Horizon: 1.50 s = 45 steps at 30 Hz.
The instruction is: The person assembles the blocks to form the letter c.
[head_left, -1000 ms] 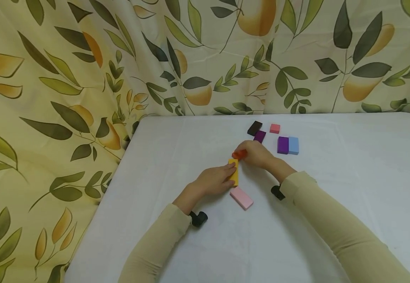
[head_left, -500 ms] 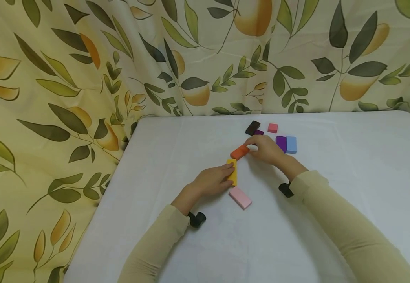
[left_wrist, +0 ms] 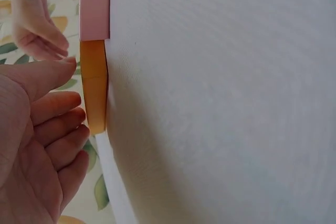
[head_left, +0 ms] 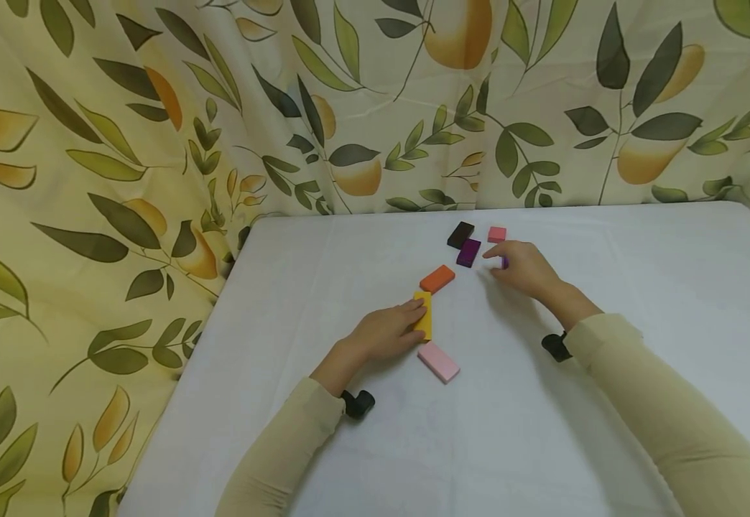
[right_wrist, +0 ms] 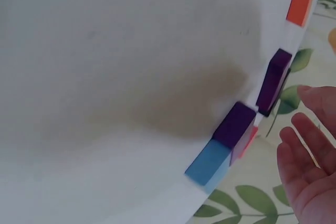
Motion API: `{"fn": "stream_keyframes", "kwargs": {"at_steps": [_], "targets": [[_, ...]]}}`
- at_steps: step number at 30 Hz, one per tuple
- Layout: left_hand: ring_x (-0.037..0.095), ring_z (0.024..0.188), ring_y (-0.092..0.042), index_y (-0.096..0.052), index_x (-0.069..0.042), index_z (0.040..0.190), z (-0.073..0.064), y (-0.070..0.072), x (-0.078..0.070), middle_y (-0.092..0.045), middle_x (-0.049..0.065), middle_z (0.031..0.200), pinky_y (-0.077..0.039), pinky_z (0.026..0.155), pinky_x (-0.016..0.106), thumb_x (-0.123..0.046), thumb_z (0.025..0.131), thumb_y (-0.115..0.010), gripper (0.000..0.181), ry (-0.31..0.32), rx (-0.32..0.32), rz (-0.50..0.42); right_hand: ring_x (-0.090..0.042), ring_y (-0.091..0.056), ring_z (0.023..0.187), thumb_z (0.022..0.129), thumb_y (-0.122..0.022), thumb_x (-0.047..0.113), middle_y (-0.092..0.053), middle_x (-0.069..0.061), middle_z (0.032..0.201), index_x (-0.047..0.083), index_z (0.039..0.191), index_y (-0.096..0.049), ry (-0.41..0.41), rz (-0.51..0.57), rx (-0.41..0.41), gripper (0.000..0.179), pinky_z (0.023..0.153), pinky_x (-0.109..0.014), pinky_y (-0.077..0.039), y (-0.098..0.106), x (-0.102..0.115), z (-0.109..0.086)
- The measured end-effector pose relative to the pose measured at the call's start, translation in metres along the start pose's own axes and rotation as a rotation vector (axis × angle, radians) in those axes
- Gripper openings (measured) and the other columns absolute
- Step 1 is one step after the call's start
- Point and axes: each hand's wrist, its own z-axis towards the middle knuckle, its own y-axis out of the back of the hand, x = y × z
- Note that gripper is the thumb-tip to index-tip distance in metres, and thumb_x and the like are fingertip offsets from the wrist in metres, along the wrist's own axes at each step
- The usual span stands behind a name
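Note:
My left hand (head_left: 384, 329) lies with its fingertips on a yellow block (head_left: 425, 316) on the white table. Its fingers are fairly straight in the left wrist view, beside the block's edge. A light pink block (head_left: 440, 362) sits at the yellow one's near end, and an orange block (head_left: 437, 278) lies slantwise off its far end. Over the right-hand blocks hovers my right hand (head_left: 530, 269), fingers loosely bent and holding nothing. It hides most of a violet block (right_wrist: 235, 124) and the light blue block (right_wrist: 208, 162) joined to its side.
Toward the back, a dark brown block (head_left: 460, 235) touches a dark purple block (head_left: 468, 253). A small coral block (head_left: 496, 234) stands to their right. Behind the white table (head_left: 323, 266) hangs a leaf-and-fruit patterned curtain (head_left: 355, 108).
My right hand has let go of the orange block, now turned more slantwise, and moved right to above the violet and light blue blocks. The left hand stays on the yellow block.

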Motion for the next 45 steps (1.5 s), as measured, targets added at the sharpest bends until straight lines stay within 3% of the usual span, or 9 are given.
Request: {"fn": "stream_keyframes", "kwargs": {"at_steps": [8, 15, 21, 25, 31, 37, 45], "targets": [[0.014, 0.131, -0.03, -0.036, -0.011, 0.142, -0.002, -0.002, 0.001, -0.029, 0.001, 0.147, -0.027, 0.104, 0.028, -0.038, 0.096, -0.045, 0.054, -0.007, -0.008, -0.008, -0.043, -0.05, 0.105, 0.08, -0.062, -0.001, -0.057, -0.031, 0.109, -0.012, 0.107, -0.061, -0.048, 0.009, 0.002, 0.03, 0.095, -0.053, -0.035, 0.005, -0.015, -0.009], [0.012, 0.131, -0.03, -0.036, -0.01, 0.142, -0.011, -0.001, -0.001, -0.028, 0.001, 0.147, -0.028, 0.104, 0.028, -0.038, 0.096, -0.046, 0.055, -0.017, -0.012, -0.019, -0.047, -0.043, 0.113, 0.081, -0.06, 0.0, -0.053, -0.034, 0.114, -0.012, 0.11, -0.06, -0.134, 0.002, 0.027, 0.032, 0.098, -0.054, -0.03, 0.006, -0.022, -0.014], [0.01, 0.13, -0.031, -0.038, -0.01, 0.141, -0.021, -0.003, -0.007, -0.031, 0.0, 0.146, -0.029, 0.103, 0.026, -0.034, 0.097, -0.046, 0.051, -0.078, -0.034, -0.052, -0.049, -0.042, 0.114, 0.082, -0.061, 0.001, -0.051, -0.035, 0.116, -0.013, 0.113, -0.058, -0.138, -0.031, 0.051, 0.034, 0.098, -0.055, -0.03, 0.003, -0.024, -0.014], [0.007, 0.131, -0.029, -0.04, -0.011, 0.14, -0.026, -0.004, -0.018, -0.033, -0.002, 0.146, -0.03, 0.102, 0.025, -0.034, 0.097, -0.045, 0.048, -0.13, -0.028, -0.053, -0.048, -0.046, 0.11, 0.083, -0.062, 0.003, -0.054, -0.035, 0.112, -0.014, 0.111, -0.058, -0.113, -0.07, 0.048, 0.032, 0.096, -0.055, -0.033, 0.0, -0.026, -0.012], [0.004, 0.132, -0.025, -0.042, -0.013, 0.139, -0.03, -0.006, -0.033, -0.032, -0.005, 0.146, -0.034, 0.099, 0.023, -0.032, 0.098, -0.044, 0.046, -0.184, -0.001, 0.037, -0.04, -0.055, 0.088, 0.084, -0.063, 0.008, -0.061, -0.028, 0.092, -0.01, 0.096, -0.064, -0.076, -0.147, 0.007, 0.022, 0.083, -0.052, -0.042, -0.003, -0.025, -0.008], [0.001, 0.132, -0.022, -0.042, -0.014, 0.139, -0.029, -0.01, -0.038, -0.032, -0.006, 0.146, -0.028, 0.101, 0.02, -0.03, 0.098, -0.044, 0.044, -0.232, 0.009, 0.065, -0.035, -0.054, 0.078, 0.085, -0.062, 0.01, -0.059, -0.025, 0.084, -0.01, 0.091, -0.065, -0.103, -0.197, 0.012, 0.021, 0.075, -0.049, -0.044, -0.004, -0.022, -0.005], [0.002, 0.132, -0.024, -0.045, -0.014, 0.138, -0.029, -0.013, -0.039, -0.035, -0.007, 0.144, -0.028, 0.102, 0.02, -0.03, 0.098, -0.045, 0.043, -0.249, 0.014, 0.084, -0.034, -0.054, 0.074, 0.085, -0.061, 0.008, -0.058, -0.022, 0.077, -0.01, 0.082, -0.065, -0.075, -0.23, 0.02, 0.019, 0.071, -0.048, -0.044, -0.005, -0.022, -0.001]]}}
